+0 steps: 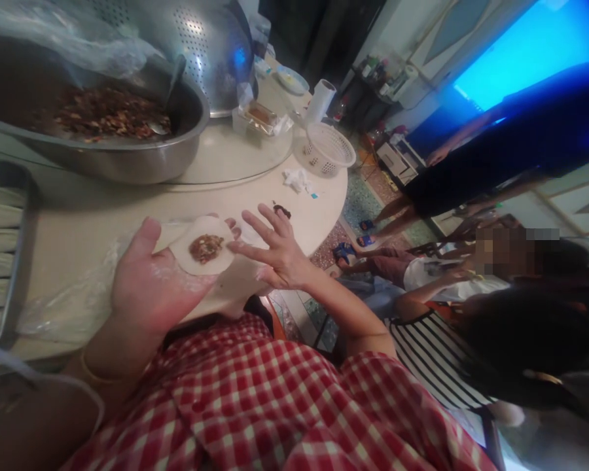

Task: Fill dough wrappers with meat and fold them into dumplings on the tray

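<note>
Palm up, my left hand holds a round white dough wrapper across its fingers. A small mound of brown minced filling sits in the middle of the wrapper, which lies flat and unfolded. My right hand is just to the right with its fingers spread, and nothing shows in it. Its fingertips are close to the wrapper's right edge; I cannot tell if they touch. Beyond my hands, a large steel bowl contains more chopped filling and a metal spoon.
A metal tray of folded dumplings stands at the left. Behind the bowl rises a steel colander. A white plastic basket, crumpled tissue and paper roll are on the round table. Several people are at the right.
</note>
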`<state>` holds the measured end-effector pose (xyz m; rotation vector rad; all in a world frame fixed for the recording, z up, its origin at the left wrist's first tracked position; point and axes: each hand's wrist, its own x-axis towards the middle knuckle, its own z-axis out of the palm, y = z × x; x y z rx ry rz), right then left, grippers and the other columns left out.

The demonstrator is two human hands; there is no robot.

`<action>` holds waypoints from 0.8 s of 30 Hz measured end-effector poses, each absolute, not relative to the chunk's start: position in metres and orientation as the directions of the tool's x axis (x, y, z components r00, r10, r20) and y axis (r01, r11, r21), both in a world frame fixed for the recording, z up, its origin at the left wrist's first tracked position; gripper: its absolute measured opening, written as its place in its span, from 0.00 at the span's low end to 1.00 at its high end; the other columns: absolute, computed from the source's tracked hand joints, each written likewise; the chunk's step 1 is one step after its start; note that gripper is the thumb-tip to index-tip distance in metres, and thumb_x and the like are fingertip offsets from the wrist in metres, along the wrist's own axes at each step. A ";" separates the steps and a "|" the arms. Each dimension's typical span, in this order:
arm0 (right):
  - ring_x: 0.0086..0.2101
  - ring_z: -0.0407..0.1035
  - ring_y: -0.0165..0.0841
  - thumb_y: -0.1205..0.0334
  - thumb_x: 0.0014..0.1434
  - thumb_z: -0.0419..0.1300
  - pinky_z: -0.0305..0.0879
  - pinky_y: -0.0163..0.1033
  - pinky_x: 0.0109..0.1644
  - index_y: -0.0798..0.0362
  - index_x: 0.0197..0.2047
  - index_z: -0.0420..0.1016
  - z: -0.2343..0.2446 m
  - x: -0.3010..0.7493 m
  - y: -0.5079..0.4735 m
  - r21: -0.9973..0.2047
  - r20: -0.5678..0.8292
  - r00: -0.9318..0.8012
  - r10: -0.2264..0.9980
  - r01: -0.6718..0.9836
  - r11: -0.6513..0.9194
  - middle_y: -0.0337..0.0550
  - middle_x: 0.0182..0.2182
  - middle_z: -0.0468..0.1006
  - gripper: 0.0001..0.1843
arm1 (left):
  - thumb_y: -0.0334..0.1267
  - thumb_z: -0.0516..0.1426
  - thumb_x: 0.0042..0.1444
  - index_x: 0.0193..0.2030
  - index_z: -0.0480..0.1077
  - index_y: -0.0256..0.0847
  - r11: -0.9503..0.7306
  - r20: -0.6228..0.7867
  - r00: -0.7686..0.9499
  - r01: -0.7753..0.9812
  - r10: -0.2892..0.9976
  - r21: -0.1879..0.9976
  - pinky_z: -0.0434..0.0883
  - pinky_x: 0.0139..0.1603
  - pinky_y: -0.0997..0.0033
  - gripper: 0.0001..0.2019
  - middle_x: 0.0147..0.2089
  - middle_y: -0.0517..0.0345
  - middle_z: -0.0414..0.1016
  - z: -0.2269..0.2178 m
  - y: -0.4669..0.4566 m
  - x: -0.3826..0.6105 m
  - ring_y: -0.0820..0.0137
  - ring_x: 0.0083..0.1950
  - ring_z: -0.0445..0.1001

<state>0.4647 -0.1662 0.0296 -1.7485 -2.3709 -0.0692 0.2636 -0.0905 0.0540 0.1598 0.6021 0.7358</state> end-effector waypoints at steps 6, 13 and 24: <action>0.75 0.46 0.50 0.29 0.61 0.59 0.32 0.64 0.78 0.31 0.65 0.73 0.026 0.443 -0.186 -0.085 0.191 -0.345 0.919 0.927 0.366 0.39 0.73 0.64 0.34 | 0.53 0.43 0.72 0.67 0.66 0.27 0.751 -0.492 0.574 -0.570 0.654 0.333 0.82 0.48 0.56 0.32 0.49 0.39 0.83 0.060 -0.089 0.266 0.51 0.62 0.78; 0.75 0.46 0.48 0.25 0.61 0.53 0.33 0.63 0.79 0.27 0.66 0.71 0.014 0.449 -0.190 -0.030 0.257 -0.381 0.888 0.915 0.402 0.32 0.72 0.64 0.35 | 0.56 0.42 0.71 0.70 0.62 0.30 0.755 -0.424 0.624 -0.541 0.656 0.372 0.84 0.38 0.59 0.33 0.55 0.36 0.81 0.052 -0.089 0.264 0.51 0.57 0.81; 0.77 0.36 0.53 0.45 0.73 0.50 0.37 0.72 0.76 0.43 0.56 0.83 0.005 0.496 -0.126 -0.131 0.078 0.111 0.991 0.986 -0.100 0.41 0.77 0.52 0.23 | 0.56 0.44 0.71 0.68 0.60 0.29 0.704 -0.451 0.554 -0.640 0.700 0.307 0.84 0.43 0.50 0.32 0.54 0.33 0.80 0.051 -0.083 0.265 0.49 0.53 0.83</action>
